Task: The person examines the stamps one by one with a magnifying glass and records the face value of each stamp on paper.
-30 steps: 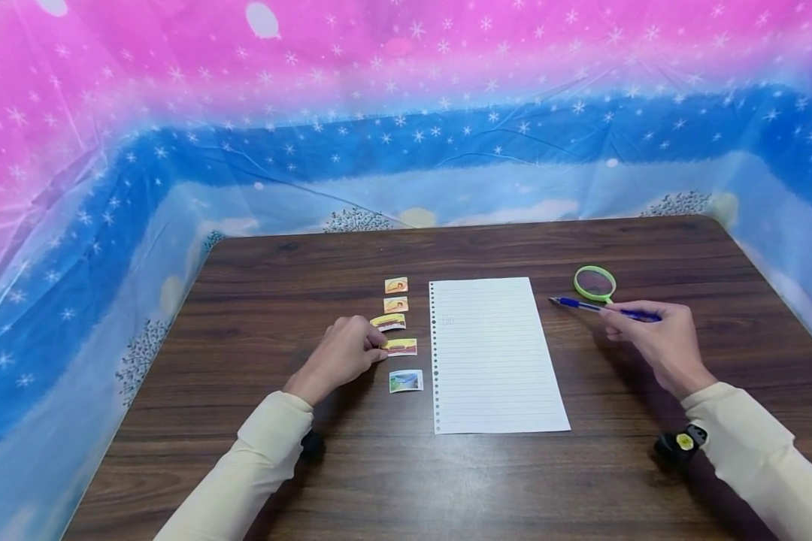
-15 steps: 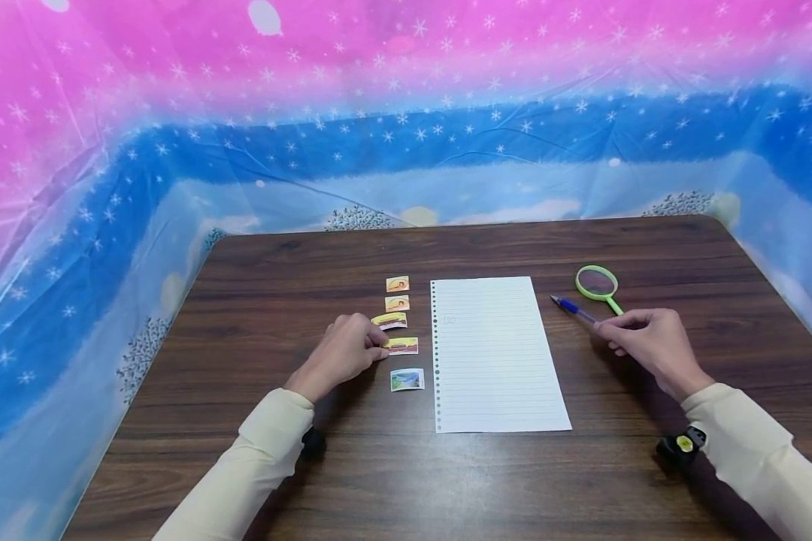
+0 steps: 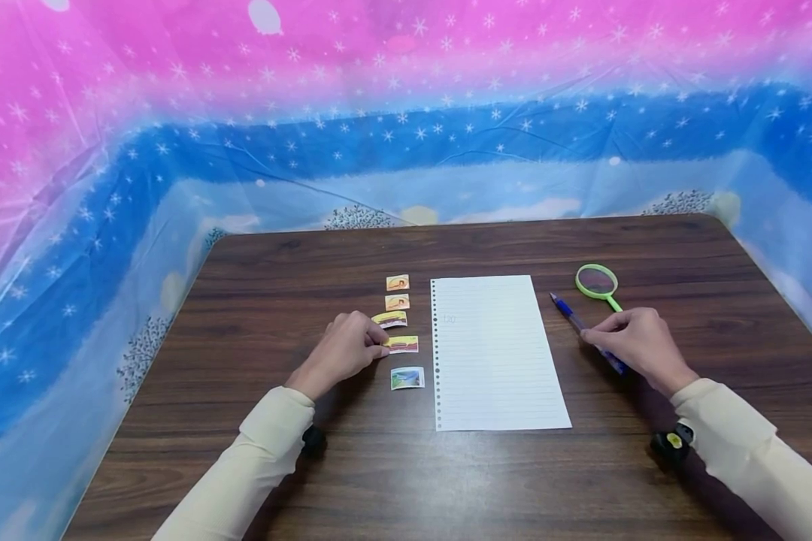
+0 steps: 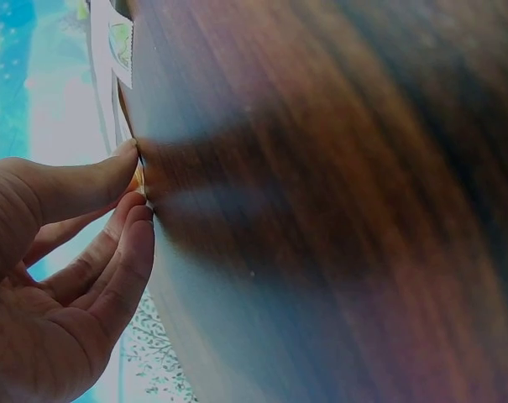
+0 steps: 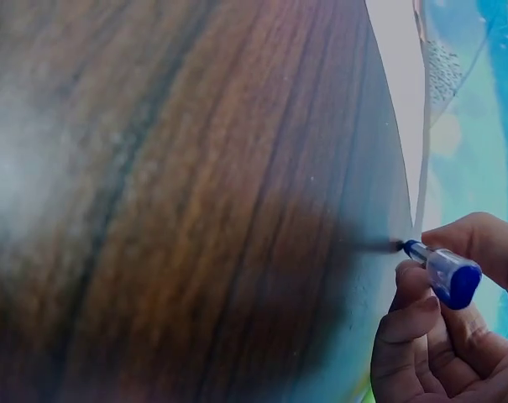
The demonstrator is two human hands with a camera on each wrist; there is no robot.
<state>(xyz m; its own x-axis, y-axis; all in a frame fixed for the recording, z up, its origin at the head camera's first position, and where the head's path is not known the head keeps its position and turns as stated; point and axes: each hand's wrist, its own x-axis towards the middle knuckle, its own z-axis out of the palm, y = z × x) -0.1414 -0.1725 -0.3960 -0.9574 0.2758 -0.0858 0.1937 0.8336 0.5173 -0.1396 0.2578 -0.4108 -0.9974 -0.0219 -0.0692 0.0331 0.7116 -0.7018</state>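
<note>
A column of several small stamps lies left of a lined sheet (image 3: 494, 353) on the table. My left hand (image 3: 341, 346) pinches the left end of a yellow-and-red stamp (image 3: 404, 344); in the left wrist view its thumb (image 4: 94, 180) and fingertips meet low at the tabletop. Another yellow-and-red stamp (image 3: 391, 320) lies just above those fingers. In my right hand (image 3: 639, 346), thumb and fingertips pinch a blue ballpoint pen (image 3: 565, 308) by its barrel, right of the sheet. The pen's tip points away and left; its blue end (image 5: 459, 285) shows in the right wrist view.
A green-rimmed magnifying glass (image 3: 597, 281) lies behind the right hand. Two orange stamps (image 3: 398, 292) lie farther back, and a blue-green landscape stamp (image 3: 407, 378) lies nearer. Faint pencil-like marks (image 3: 449, 320) show on the sheet. A snowflake-printed cloth (image 3: 406, 135) surrounds the table's far side.
My right hand has shifted left and slightly nearer the sheet, and the pen has swung from nearly level to a steeper slant. The left hand stays at the same stamp.
</note>
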